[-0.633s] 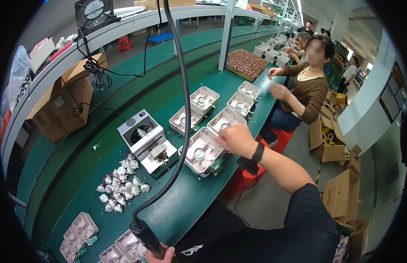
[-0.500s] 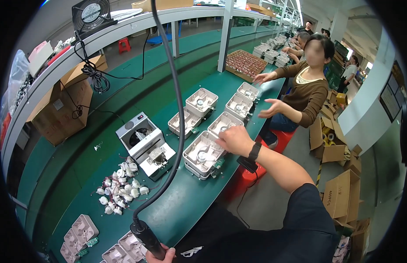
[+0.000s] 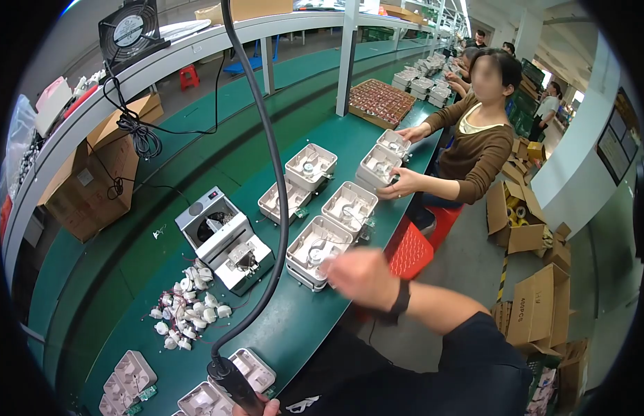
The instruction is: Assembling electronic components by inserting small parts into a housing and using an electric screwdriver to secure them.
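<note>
At the bottom edge, my left hand (image 3: pixel 268 406) is closed around a black cylindrical hand tool (image 3: pixel 233 383) whose thick black cable (image 3: pixel 273 149) arcs upward. Beneath the tool are grey-white plastic housings (image 3: pixel 254 365). My right hand (image 3: pixel 363 277), blurred by motion, hovers at the table's front edge, just right of a housing (image 3: pixel 304 252) with a small round white part inside. Whether its fingers hold anything is smeared; something pale shows at the fingertips. More open housings (image 3: pixel 311 166) stand beyond. A co-worker's hands (image 3: pixel 403 183) grip two housings (image 3: pixel 379 166) farther right.
A grey machine with a white top (image 3: pixel 225 239) stands left of the housings. A heap of small white parts with red wires (image 3: pixel 187 312) lies nearer. A tray of small parts (image 3: pixel 381 100) sits far back. Red stools (image 3: pixel 412 253) and cardboard boxes (image 3: pixel 540 305) stand on the right.
My right hand has drawn back toward me from over the housings. The co-worker's hands, apart before, now hold two housings. The view has shifted slightly.
</note>
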`<state>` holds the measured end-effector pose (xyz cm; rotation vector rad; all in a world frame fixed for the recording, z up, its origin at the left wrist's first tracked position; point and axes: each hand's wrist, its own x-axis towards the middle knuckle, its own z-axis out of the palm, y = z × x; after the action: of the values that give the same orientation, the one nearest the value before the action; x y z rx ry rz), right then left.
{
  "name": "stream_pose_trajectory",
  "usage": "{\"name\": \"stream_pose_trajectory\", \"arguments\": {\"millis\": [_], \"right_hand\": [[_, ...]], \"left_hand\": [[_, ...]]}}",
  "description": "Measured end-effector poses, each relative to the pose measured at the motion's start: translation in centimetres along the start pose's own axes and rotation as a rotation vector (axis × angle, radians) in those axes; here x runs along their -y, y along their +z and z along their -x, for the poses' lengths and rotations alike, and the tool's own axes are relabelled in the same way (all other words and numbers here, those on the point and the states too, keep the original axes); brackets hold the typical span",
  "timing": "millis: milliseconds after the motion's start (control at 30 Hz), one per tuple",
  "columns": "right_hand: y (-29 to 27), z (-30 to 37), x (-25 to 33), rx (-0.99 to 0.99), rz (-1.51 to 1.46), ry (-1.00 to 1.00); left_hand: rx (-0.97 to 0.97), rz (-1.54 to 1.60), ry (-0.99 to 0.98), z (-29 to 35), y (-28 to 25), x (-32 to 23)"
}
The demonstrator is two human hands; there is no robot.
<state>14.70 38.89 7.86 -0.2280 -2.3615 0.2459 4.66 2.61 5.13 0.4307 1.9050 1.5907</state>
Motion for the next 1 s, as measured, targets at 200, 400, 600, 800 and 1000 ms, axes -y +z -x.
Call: {"name": "stream_pose_trajectory", "arguments": {"millis": [200, 400, 600, 800, 1000], "right_hand": [[7.0, 5.6, 5.9, 0.317, -0.065, 0.152], [8.4, 5.3, 5.1, 0.356, 0.080, 0.239], [7.5, 4.9, 0.4, 0.373, 0.183, 0.179], [6.1, 4.6, -8.3, 0.309, 0.328, 0.043], [3.9, 3.7, -16.6, 0.256, 0.400, 0.026]], "left_hand": [[0.040, 0.007, -0.011, -0.2, 0.5, -0.2], [0.024, -0.048, -0.021, 0.7, 0.4, 0.3], [0.024, 0.002, -0.032, 0.8, 0.6, -0.3], [-0.013, -0.004, -0.019, 0.3, 1.4, 0.4], [0.012, -0.023, -0.020, -0.3, 2.5, -0.4]]}}
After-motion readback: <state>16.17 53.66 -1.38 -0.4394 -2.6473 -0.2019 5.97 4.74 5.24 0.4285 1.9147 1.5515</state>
